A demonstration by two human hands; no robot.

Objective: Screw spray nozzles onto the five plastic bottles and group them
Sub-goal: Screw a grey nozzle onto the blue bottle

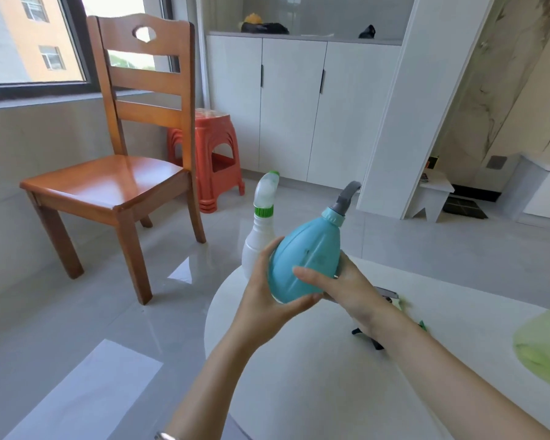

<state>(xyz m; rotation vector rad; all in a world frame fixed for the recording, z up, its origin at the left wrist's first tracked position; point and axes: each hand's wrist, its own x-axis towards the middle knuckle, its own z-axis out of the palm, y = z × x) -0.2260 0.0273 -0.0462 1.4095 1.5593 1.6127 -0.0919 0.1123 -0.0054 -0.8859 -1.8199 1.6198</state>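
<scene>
A round blue bottle (308, 249) with a grey spray nozzle (346, 195) on its neck is held tilted above the white table (315, 376). My left hand (270, 300) cups its base from the left and below. From the right, my right hand (337, 284) grips the same bottle, fingers across its lower front. Behind it a white bottle (256, 246) with a green collar and white spray head (267, 188) stands upright at the table's far edge. A blurred green bottle (543, 347) shows at the right edge. Loose nozzle parts (391, 296) lie behind my right forearm, partly hidden.
A wooden chair (118, 173) stands on the tiled floor to the left, with stacked orange stools (213, 157) behind it. White cabinets (299, 106) line the back wall. A low white step stool (432, 192) is at the right.
</scene>
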